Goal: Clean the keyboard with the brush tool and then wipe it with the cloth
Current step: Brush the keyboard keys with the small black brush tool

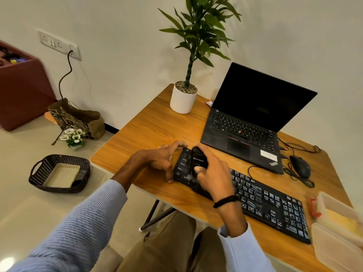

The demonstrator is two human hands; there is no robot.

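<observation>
Wood-grained and orange-brown, the worktop carries a black keyboard that lies slantwise, its left end toward the middle of the worktop and its right end running toward the near right corner. We have our left hand at the keyboard's left end, fingers spread apart: the forefinger reaches along the far corner, the thumb touches the near edge, and the other fingers are loosely bent on the worktop just beside the keys. Our right hand grips the black brush tool, fingers clamped round its rounded body, and holds it down over the leftmost keys; dark bristles show under the hand at the keyboard's near edge. A black band circles the right wrist. Many keys to the right look speckled with pale dust. Beyond the keyboard an open black laptop stands with its screen dark, and to its left a white pot holds a green plant. A black mouse with its cable lies right of the laptop. Clear plastic containers sit at the near right edge, one with something yellow inside that we cannot make out. On the floor to the left stand a dark woven basket, a brown paper bag and a small bunch of white flowers.
</observation>
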